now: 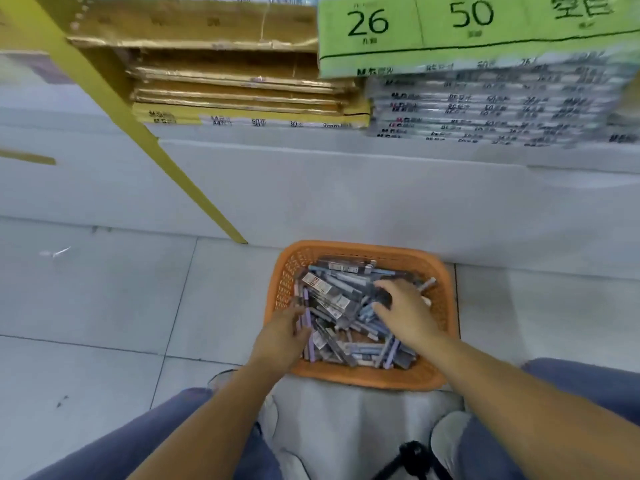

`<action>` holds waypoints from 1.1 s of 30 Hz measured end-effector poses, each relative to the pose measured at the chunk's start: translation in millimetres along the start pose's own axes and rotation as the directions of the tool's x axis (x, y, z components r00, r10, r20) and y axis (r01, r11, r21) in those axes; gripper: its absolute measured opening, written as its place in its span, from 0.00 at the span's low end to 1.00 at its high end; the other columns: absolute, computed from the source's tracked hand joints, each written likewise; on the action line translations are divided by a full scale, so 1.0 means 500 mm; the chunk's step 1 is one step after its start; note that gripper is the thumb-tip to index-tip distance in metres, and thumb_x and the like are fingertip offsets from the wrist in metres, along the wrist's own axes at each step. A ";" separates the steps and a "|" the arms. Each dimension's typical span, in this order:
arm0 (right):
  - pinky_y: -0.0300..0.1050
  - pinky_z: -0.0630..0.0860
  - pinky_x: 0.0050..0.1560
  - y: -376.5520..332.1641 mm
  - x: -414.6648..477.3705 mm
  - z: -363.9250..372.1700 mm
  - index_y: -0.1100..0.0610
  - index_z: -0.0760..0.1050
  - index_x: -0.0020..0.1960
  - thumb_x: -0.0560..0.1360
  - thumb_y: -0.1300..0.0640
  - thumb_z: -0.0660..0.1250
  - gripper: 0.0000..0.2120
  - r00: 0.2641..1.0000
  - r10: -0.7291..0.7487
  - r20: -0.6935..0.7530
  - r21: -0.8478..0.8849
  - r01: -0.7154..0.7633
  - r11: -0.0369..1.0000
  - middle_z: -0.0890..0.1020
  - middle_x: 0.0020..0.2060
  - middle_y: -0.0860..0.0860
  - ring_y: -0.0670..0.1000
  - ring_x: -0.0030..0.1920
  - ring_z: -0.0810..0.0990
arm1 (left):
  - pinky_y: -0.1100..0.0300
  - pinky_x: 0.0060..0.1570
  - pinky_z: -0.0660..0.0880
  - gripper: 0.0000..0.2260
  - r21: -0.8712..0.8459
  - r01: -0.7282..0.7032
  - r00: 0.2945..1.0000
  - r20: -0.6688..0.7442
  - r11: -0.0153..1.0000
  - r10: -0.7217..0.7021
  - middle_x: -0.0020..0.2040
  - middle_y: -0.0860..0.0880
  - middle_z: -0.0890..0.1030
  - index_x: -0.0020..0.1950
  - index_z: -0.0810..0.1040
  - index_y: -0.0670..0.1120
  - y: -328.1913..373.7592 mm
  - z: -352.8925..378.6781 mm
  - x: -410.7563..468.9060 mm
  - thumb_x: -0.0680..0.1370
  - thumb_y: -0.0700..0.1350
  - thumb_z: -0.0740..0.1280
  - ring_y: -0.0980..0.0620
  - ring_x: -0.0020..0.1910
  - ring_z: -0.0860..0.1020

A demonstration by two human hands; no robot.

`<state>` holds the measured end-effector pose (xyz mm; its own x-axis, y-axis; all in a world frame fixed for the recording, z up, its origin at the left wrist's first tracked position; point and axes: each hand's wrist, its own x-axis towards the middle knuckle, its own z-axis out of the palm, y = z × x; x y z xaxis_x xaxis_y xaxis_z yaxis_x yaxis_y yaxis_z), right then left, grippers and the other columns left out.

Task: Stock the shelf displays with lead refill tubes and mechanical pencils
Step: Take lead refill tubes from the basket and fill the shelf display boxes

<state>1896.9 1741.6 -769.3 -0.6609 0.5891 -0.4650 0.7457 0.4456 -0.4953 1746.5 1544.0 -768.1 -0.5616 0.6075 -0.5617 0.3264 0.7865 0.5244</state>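
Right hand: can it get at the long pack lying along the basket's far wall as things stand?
Probably yes. The right hand is over the pile in the basket; the long pack lies on top, uncovered, just beyond it. The left hand sits at the near-left side, off that path.

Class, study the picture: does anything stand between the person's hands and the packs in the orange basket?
Nothing visible does. The basket has no lid, and the left hand and right hand both rest on the packs inside it.

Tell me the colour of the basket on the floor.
The basket is orange, seen best in the head view.
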 end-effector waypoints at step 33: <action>0.40 0.73 0.50 0.077 0.009 -0.013 0.49 0.75 0.61 0.79 0.57 0.65 0.11 0.997 0.081 0.005 0.255 -0.080 0.964 0.79 0.54 0.45 0.46 0.52 0.79 | 0.44 0.56 0.79 0.22 -0.817 0.331 0.790 -0.033 0.472 -0.612 0.53 0.48 0.83 0.64 0.71 0.51 0.127 0.133 0.146 0.73 0.40 0.73 0.44 0.51 0.82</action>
<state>1923.2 1765.8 -785.6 -0.5985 0.6199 -0.5075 0.7498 0.2105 -0.6272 1776.9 1645.9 -818.6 -0.6687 -0.0044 -0.7435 -0.6531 0.4814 0.5846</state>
